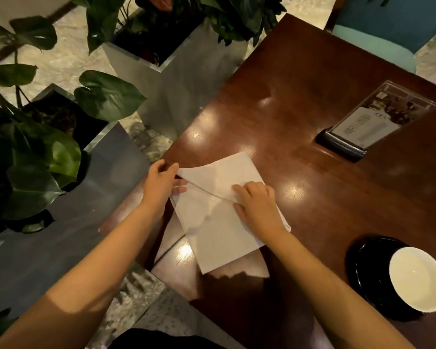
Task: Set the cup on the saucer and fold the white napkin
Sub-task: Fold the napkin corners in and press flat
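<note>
Since the table (312, 197) gives a flat base, the napkin (217, 230) lies near centre, its 7 o'clock corner overhanging the edge and its top flap folded down. The saucer (365, 273) at 4 o'clock already carries the cup (415, 278), so I reckon only folding's left. Left hand (159, 185) pinches the flap at 9 o'clock to line it up. Right hand (257, 205) has bent fingers on it at 3, pinching or pressing, can't tell.

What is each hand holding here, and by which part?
The left hand pinches the white napkin at its left corner. The right hand presses on its right side by the fold; a grip there cannot be told.
</note>
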A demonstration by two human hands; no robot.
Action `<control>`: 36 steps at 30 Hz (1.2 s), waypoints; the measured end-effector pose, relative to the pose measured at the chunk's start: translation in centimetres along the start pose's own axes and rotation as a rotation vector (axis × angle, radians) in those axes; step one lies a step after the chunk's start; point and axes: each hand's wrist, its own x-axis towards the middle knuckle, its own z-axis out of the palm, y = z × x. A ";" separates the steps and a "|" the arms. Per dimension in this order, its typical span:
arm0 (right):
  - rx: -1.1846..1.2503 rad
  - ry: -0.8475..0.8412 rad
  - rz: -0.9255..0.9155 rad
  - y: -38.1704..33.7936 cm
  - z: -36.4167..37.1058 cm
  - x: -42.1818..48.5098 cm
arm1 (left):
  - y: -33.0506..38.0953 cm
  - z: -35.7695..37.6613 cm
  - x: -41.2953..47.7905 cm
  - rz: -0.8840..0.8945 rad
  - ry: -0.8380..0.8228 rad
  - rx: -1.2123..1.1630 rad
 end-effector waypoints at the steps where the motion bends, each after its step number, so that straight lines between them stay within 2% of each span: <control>1: 0.001 0.020 0.026 0.5 -0.4 -0.7 | 0.2 0.0 0.2 -0.014 -0.011 0.017; 5: 0.033 0.087 0.150 2.4 -1.8 -4.5 | 0.5 0.5 0.3 0.036 -0.013 0.183; 9: 0.104 0.080 0.310 4.4 -1.9 -7.5 | 0.3 0.6 0.2 0.120 0.029 0.343; 12: 0.202 0.074 0.417 5.5 -2.1 -8.2 | -0.4 0.1 0.0 0.248 0.068 0.612; 17: 0.217 0.071 0.376 6.5 -2.0 -9.0 | -0.9 -0.1 -0.4 0.426 0.097 0.854; 19: 0.181 0.073 0.320 6.9 -2.0 -9.4 | -1.1 -0.3 -0.2 0.438 0.090 0.902; 23: 0.178 0.086 0.238 7.1 -1.6 -9.9 | -1.4 -0.4 0.3 0.420 0.085 0.924; 27: 0.313 0.119 0.339 6.7 -1.4 -10.2 | -1.4 0.0 0.2 0.416 0.113 0.888; 33: 0.308 0.134 0.398 5.8 -1.0 -10.4 | -1.6 0.1 -0.4 0.340 0.173 0.564; 36: 0.242 0.165 0.348 5.6 -0.8 -10.7 | -1.9 0.1 -0.5 0.354 0.196 0.543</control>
